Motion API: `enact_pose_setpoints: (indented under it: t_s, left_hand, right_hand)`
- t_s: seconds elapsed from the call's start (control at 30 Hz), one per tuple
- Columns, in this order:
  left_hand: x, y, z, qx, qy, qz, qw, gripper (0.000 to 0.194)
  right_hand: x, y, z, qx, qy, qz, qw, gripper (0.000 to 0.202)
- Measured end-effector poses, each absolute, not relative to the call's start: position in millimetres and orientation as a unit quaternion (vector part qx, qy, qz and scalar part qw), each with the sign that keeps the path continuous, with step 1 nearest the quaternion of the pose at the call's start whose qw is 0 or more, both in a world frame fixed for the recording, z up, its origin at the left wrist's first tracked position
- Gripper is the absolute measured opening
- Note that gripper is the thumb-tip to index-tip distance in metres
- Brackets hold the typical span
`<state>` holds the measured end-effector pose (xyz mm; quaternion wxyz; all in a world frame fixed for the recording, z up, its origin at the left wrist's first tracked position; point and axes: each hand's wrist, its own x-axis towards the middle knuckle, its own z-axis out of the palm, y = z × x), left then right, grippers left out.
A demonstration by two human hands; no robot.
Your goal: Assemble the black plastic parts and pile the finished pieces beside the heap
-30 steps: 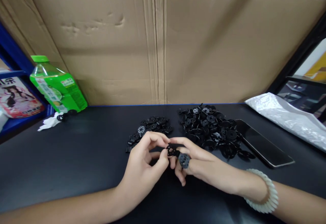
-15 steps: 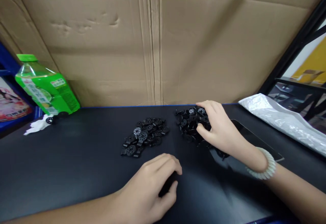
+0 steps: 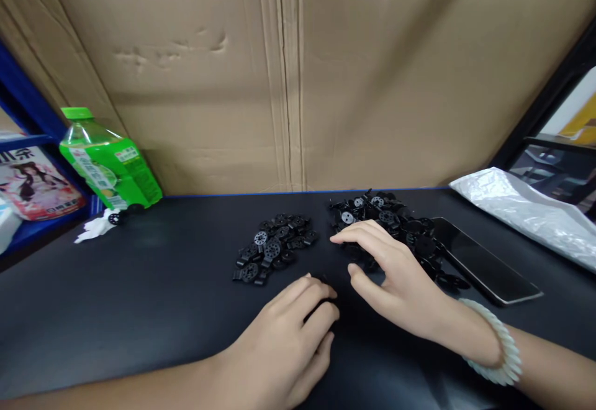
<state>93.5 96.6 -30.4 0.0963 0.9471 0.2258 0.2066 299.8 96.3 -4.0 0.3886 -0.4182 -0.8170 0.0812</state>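
My left hand [image 3: 291, 329] rests low over the black table with its fingers curled. A bit of something dark shows at its fingertips, too hidden to make out. Beyond it lies a pile of small black plastic parts [image 3: 272, 248], round perforated discs with short tabs. My right hand [image 3: 395, 273], a pale beaded bracelet [image 3: 500, 348] on its wrist, hovers before a larger heap of black plastic discs [image 3: 395, 214]. Its thumb and fingers are apart, and I see nothing held between them.
A dark phone [image 3: 484, 261] lies flat right of the larger heap, near a silvery plastic bag [image 3: 526, 211]. At the left stand a green drink bottle [image 3: 112, 164] and a blue rack [image 3: 28, 236], with a crumpled white tissue [image 3: 95, 227]. A cardboard wall [image 3: 209, 105] closes the back.
My right hand has drawn back from the larger heap towards my left hand. My left fingers have curled closer together. The view has shifted slightly, so the scene sits further right.
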Motion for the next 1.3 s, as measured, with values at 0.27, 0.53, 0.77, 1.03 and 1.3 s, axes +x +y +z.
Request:
enact_pose_setpoints:
  t_s: [0.27, 0.53, 0.77, 1.03, 1.3]
  left_hand:
    - [90.5, 102.6, -35.4, 0.915, 0.255, 0.26, 0.173, 0.026]
    - [90.9, 103.4, -36.9, 0.86, 0.275, 0.371, 0.217, 0.026]
    - [89.2, 99.4, -28.6, 0.836, 0.242, 0.447, 0.205, 0.024]
    - [86.9, 98.6, -29.8, 0.841, 0.224, 0.443, 0.215, 0.023]
    - [94.7, 94.9, -26.6, 0.833, 0.225, 0.445, 0.24, 0.026]
  right_hand:
    - [295.5, 93.0, -6.0, -0.428, -0.798, 0.173, 0.387, 0.029]
    - [292.3, 95.1, -10.4, -0.432, -0.686, 0.439, 0.388, 0.032]
    - [281.6, 95.1, -16.1, -0.252, -0.526, 0.758, 0.292, 0.059]
    - [280.1, 92.4, -14.4, -0.217, -0.551, 0.764, 0.257, 0.061]
    - [281.0, 86.1, 0.6, -0.337, -0.608, 0.687, 0.211, 0.069]
